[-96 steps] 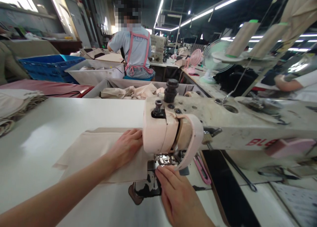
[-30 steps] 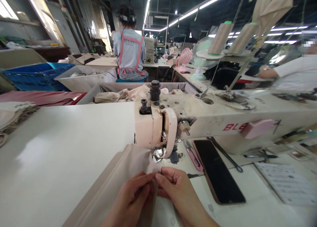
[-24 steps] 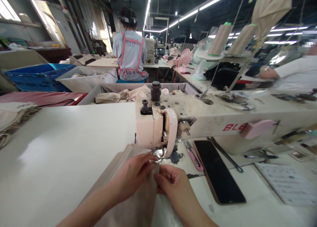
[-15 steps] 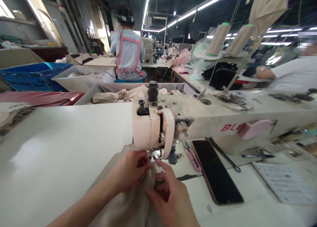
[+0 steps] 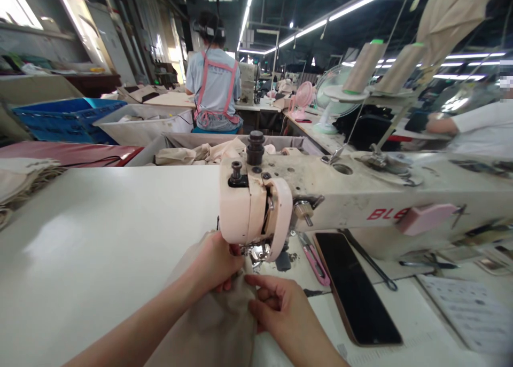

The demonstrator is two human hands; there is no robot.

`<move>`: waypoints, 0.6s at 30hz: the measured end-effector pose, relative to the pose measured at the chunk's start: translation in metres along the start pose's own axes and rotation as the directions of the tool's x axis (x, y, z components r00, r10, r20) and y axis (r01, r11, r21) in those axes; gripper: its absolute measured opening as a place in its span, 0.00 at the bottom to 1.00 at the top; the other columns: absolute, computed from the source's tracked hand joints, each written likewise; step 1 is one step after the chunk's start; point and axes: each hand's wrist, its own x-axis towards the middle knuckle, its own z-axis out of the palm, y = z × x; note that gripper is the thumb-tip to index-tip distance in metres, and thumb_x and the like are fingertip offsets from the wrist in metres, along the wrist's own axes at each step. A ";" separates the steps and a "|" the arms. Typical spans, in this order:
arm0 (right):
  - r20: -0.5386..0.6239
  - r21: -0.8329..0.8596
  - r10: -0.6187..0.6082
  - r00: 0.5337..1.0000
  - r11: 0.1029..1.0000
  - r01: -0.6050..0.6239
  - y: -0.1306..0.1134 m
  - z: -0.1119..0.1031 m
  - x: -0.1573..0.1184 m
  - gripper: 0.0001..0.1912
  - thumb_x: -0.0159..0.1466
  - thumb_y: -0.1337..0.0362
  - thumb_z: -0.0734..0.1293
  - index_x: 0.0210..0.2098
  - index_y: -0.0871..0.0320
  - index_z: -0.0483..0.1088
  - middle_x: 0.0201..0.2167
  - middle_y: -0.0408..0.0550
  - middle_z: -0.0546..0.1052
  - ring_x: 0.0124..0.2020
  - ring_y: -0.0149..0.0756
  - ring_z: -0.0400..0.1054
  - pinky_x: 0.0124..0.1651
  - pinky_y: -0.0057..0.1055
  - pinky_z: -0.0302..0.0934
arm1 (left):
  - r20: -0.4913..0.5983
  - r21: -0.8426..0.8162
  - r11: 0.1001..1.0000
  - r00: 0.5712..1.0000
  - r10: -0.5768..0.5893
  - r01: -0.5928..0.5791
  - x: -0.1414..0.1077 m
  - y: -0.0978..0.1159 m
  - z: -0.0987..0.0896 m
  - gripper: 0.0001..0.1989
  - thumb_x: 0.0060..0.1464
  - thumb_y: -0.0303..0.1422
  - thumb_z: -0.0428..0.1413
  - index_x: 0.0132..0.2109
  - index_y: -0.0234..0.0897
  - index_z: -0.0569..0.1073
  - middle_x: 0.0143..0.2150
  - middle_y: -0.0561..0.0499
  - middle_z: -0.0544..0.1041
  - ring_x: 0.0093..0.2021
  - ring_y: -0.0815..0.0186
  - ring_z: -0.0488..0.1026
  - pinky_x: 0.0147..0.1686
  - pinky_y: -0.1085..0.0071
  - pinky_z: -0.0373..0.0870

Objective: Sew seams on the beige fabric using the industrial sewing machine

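Note:
A piece of beige fabric (image 5: 216, 324) lies on the white table and runs up to the needle area of a sewing machine (image 5: 248, 207). Close to the presser foot (image 5: 256, 251), my left hand (image 5: 220, 263) is closed on the fabric, its fingertips partly hidden. My right hand (image 5: 280, 305) pinches the fabric's right edge between thumb and fingers, a little nearer to me. The needle itself is too small to make out.
Right of the machine head lie pink thread snips (image 5: 315, 260), a phone (image 5: 356, 287), dark tweezers (image 5: 372, 260) and a printed sheet (image 5: 460, 308). Thread cones (image 5: 364, 68) stand behind. A fabric stack (image 5: 24, 185) sits at left. A co-worker (image 5: 216, 78) sits ahead, facing away.
My left hand has turned over more and pressed closer along the fabric by the presser foot. My right hand has shifted slightly right and its fingers have drawn together. The view has swung slightly left.

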 end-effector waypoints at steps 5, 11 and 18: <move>0.040 0.014 0.014 0.999 1.000 -0.015 0.000 -0.003 0.007 0.16 0.51 0.67 0.70 0.40 0.59 0.79 0.19 0.36 0.68 0.22 0.34 0.69 0.27 0.31 0.67 | -0.002 0.009 0.999 0.999 0.038 -0.038 0.011 -0.014 0.006 0.07 0.45 0.27 0.51 0.22 0.38 0.68 0.09 0.59 0.62 0.08 0.70 0.59 0.09 0.77 0.52; 0.031 0.047 0.001 1.000 0.999 -0.002 0.008 -0.002 0.007 0.23 0.52 0.62 0.72 0.48 0.60 0.74 0.25 0.41 0.75 0.26 0.38 0.73 0.32 0.35 0.69 | -0.096 -0.024 0.995 0.991 0.095 -0.098 0.012 -0.018 0.001 0.08 0.49 0.29 0.49 0.24 0.37 0.68 0.14 0.57 0.68 0.10 0.71 0.62 0.10 0.77 0.56; 0.006 0.166 -0.013 1.000 0.986 0.012 0.038 0.009 -0.017 0.46 0.51 0.59 0.75 0.63 0.63 0.52 0.19 0.39 0.73 0.17 0.31 0.65 0.23 0.24 0.56 | -0.251 0.146 0.891 0.855 0.454 -0.431 -0.080 -0.052 0.024 0.14 0.46 0.33 0.60 0.43 0.40 0.74 0.40 0.48 0.78 0.37 0.61 0.76 0.34 0.71 0.74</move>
